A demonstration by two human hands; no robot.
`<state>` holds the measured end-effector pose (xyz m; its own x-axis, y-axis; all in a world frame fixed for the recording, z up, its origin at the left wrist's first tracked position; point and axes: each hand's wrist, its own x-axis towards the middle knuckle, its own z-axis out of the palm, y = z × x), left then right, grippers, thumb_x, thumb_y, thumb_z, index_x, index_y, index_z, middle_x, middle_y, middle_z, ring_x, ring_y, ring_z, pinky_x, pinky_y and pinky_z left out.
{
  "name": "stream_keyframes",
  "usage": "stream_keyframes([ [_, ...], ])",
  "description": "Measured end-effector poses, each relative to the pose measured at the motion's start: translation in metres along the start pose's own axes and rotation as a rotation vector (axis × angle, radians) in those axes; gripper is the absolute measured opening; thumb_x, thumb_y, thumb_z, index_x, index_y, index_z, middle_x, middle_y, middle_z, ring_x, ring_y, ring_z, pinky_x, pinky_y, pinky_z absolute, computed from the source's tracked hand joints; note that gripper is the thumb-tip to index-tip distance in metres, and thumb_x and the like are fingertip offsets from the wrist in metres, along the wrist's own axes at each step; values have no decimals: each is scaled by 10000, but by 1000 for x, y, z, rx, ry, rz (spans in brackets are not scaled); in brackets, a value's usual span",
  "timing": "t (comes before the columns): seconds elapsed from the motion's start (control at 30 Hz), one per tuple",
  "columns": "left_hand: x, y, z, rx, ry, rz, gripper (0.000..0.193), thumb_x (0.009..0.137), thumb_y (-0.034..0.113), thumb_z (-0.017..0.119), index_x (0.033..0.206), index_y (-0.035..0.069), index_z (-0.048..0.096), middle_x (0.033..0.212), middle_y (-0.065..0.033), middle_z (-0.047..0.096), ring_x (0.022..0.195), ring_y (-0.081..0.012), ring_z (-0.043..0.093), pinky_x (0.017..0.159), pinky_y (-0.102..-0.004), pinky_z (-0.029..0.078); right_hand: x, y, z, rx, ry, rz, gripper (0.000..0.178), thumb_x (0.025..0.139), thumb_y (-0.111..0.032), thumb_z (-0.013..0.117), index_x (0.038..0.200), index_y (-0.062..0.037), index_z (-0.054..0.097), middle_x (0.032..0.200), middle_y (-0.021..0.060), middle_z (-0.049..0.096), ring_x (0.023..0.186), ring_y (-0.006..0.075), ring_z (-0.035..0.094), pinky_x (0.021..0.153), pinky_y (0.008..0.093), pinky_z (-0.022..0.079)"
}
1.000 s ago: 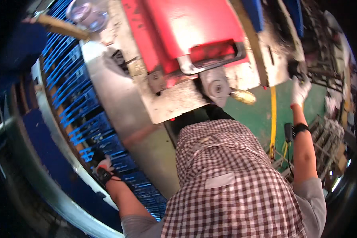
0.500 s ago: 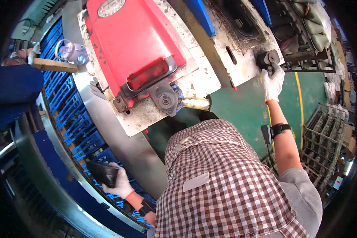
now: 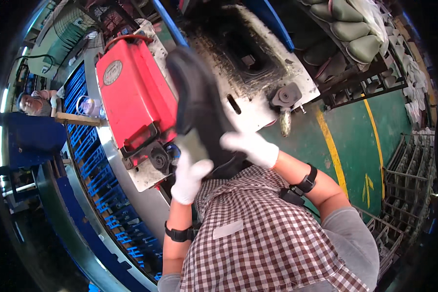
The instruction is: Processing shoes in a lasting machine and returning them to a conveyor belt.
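A black boot (image 3: 203, 117), blurred by motion, is held up in front of me between two machine plates, its long end pointing away. My left hand (image 3: 190, 181), in a white glove, grips it on the left side near a flat olive-green patch (image 3: 194, 146). My right hand (image 3: 253, 149), gloved the same way, presses on its near right side with the fingers closed against it. Some of the fingers are hidden or smeared.
Left of the boot is a red machine cover (image 3: 131, 87). Beyond it stands a stained pale plate (image 3: 250, 114) with a dark recess and a knob (image 3: 286, 96). Grey-green shoe pieces (image 3: 349, 30) sit on a rack at right. A blue slatted conveyor (image 3: 97, 180) runs along the left. Another person (image 3: 36, 103) is far left.
My left hand has brought the black boot from over the conveyor to the front of the machines. My right hand has let go of the knob and joined it. The view has turned right.
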<state>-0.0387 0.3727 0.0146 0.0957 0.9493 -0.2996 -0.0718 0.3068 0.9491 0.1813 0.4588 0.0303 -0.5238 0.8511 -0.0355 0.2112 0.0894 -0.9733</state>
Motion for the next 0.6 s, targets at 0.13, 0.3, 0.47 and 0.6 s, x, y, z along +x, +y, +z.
stream_keyframes([
  [0.13, 28, -12, 51, 154, -72, -6, 629, 1021, 357, 604, 1519, -4, 477, 1449, -151, 591, 1275, -238, 591, 1084, -353, 456, 7, 20, -70, 591, 200, 79, 939, 907, -289, 666, 1669, -23, 187, 1696, 120, 297, 1549, 212, 301, 1259, 349, 243],
  [0.3, 51, -110, 65, -140, -218, -648, 628, 1067, 443, 505, 1540, 31, 470, 1448, -175, 603, 1266, -259, 615, 1075, -396, 482, 86, 61, -150, -95, 525, -88, 900, 804, -243, 778, 1582, 7, 400, 1495, 234, 569, 1333, 279, 598, 1150, 341, 419],
  [0.47, 90, -195, 95, -794, -163, -803, 594, 1100, 430, 427, 1545, 37, 434, 1502, -191, 548, 1245, -320, 596, 1038, -420, 500, 151, 85, -184, -175, 538, -19, 865, 773, -287, 817, 1524, 3, 499, 1348, 231, 675, 1229, 238, 663, 1075, 315, 477],
  [0.6, 100, -227, 114, -1153, -153, -705, 452, 1091, 381, 511, 1359, 24, 580, 1342, -135, 649, 1125, -276, 649, 862, -359, 571, 158, 96, -180, 2, 497, 11, 820, 788, -257, 827, 1497, 24, 525, 1347, 187, 677, 1208, 218, 658, 1067, 303, 470],
])
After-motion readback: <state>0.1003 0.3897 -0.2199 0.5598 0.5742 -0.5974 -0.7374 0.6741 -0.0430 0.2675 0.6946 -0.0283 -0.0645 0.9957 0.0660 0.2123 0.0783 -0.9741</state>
